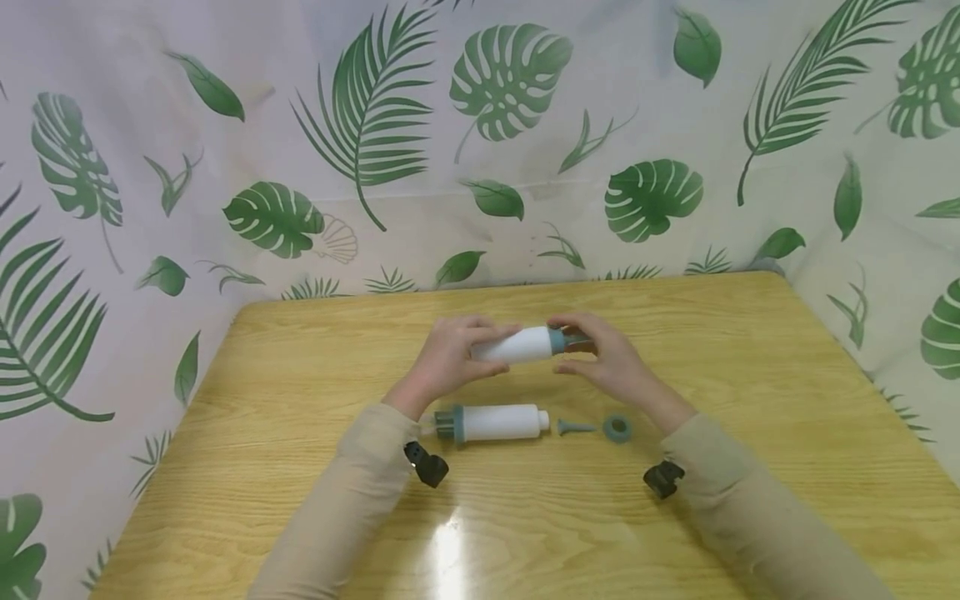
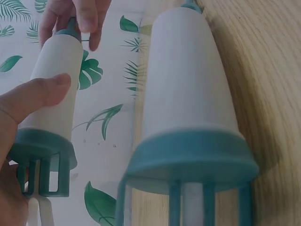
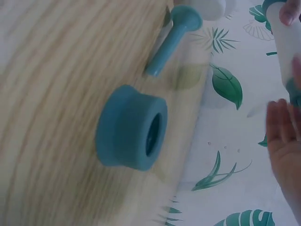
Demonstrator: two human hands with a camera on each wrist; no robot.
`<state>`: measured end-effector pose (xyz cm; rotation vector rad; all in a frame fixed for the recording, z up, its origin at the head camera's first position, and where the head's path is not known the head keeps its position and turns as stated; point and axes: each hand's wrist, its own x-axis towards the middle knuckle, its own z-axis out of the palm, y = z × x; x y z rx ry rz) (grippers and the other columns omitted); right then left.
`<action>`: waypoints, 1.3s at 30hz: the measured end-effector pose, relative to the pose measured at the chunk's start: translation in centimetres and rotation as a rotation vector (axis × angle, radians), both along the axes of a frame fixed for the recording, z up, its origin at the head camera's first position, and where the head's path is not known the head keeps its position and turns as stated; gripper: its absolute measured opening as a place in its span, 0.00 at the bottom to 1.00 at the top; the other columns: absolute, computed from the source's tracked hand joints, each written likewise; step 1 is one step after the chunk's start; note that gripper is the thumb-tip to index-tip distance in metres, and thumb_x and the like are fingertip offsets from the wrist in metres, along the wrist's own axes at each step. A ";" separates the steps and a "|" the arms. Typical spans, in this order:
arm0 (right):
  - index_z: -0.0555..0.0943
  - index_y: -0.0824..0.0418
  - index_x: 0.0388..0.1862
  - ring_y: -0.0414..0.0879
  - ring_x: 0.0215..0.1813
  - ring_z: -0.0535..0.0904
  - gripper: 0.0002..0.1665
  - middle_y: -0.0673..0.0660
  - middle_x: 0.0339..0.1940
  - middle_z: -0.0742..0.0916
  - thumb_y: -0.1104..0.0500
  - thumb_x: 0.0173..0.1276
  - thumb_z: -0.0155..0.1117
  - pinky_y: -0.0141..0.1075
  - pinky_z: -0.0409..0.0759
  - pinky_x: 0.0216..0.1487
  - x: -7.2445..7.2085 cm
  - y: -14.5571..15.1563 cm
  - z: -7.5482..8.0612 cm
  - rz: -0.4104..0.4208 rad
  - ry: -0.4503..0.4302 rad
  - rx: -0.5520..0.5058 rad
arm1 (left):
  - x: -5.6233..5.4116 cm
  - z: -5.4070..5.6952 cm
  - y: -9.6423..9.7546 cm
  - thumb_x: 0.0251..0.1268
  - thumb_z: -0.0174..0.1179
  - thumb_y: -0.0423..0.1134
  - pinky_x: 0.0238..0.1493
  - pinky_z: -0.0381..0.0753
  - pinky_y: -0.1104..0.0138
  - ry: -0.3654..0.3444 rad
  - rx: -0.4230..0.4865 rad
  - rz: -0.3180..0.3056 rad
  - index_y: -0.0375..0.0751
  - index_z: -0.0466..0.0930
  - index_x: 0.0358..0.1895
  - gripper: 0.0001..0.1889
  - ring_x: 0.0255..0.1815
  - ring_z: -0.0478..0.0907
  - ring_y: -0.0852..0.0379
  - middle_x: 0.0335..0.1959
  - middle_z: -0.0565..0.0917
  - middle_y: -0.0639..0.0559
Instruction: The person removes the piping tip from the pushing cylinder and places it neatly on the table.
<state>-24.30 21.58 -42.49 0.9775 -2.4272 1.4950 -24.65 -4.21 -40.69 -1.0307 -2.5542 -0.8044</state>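
My left hand (image 1: 457, 354) grips a white plastic tube (image 1: 525, 344), held level above the table. In the left wrist view, a teal slotted holder (image 2: 44, 155) shows at that tube's near end. Its far end carries a teal collar (image 1: 557, 340) with a slim teal nozzle (image 1: 576, 340). Around this nozzle end my right hand (image 1: 607, 358) is spread, thumb below and fingers above, with a gap at the collar. Below both hands lies a second white tube (image 1: 501, 422) with a teal slotted end (image 1: 450, 424) and a bare white neck.
Right of the lying tube are a loose teal nozzle (image 1: 576, 427) and a teal ring (image 1: 617, 428), in a row on the wooden table (image 1: 525, 533). A leaf-print cloth (image 1: 420, 225) hangs behind the table's back edge. Each wrist wears a small black camera.
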 end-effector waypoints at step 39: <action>0.77 0.69 0.51 0.61 0.40 0.82 0.24 0.66 0.39 0.84 0.48 0.75 0.51 0.49 0.82 0.42 0.1 -0.1 0.8 -0.005 -0.341 0.177 | 0.1 -1.0 -0.3 0.46 0.76 0.42 0.41 0.77 0.62 0.030 -0.002 -0.018 0.53 0.82 0.56 0.28 0.42 0.80 0.56 0.43 0.84 0.53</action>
